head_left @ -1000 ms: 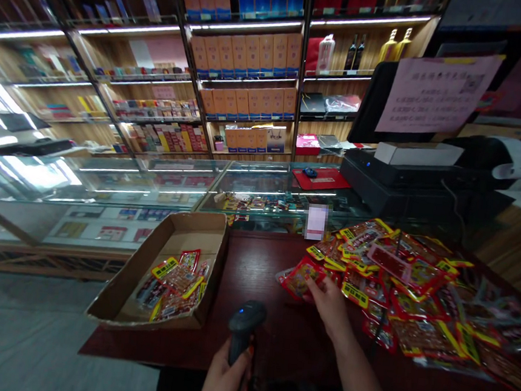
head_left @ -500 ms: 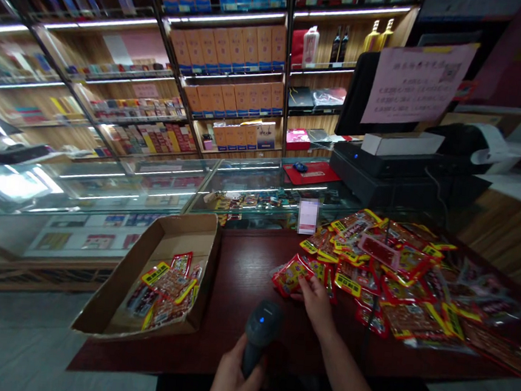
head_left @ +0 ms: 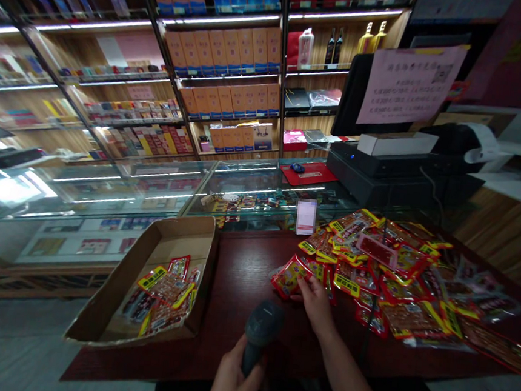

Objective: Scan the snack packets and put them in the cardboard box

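Our right hand (head_left: 314, 299) pinches red-yellow packet (head_left: 290, 276), centre of frame; our left hand (head_left: 238, 370) grips scanner (head_left: 262, 326), lower centre. Scanner has swung nearer packet, blue light gone; we seem to have both lined up.

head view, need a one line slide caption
Left hand grips a handheld scanner while the right hand holds a red-edged packet beside a pile of packets.

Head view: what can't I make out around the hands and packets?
In the head view:
Scanner grip: mostly covered by the left hand.
Red packet, near edge: partly behind the right hand.
Pile: lower packets covered by upper ones.
Rightmost packet: end cut off by picture's right edge.
Boxed packets, print: too small, blurred.
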